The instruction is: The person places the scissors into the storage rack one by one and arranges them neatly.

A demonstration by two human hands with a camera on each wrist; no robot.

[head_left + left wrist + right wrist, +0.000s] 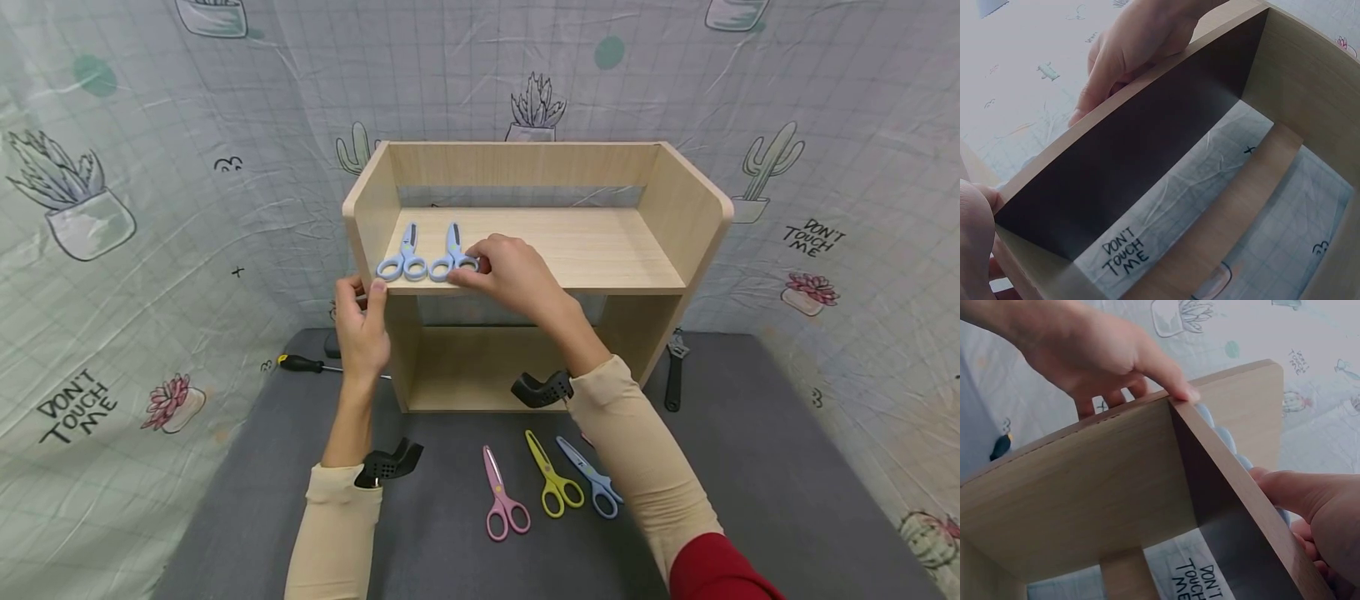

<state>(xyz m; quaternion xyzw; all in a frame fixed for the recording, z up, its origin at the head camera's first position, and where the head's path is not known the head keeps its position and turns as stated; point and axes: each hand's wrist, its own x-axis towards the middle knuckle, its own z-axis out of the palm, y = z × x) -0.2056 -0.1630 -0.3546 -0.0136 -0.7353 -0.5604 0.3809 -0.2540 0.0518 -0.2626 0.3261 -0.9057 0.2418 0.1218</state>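
Head view: our right hand pinches the handle of the second blue scissors on the shelf's upper board, at 3 o'clock of the first blue scissors. Our left hand grips the shelf's front-left corner.

Left wrist view: left fingers clasp the board edge.

Right wrist view: right hand rests on the board.

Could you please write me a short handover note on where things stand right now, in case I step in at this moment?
Left hand: grips the front left corner of the wooden shelf.
Right hand: holds the handle of the second blue scissors on the top shelf.
Done: first blue scissors lies beside it on the shelf.
Left on the table: pink scissors, yellow-green scissors, blue scissors.
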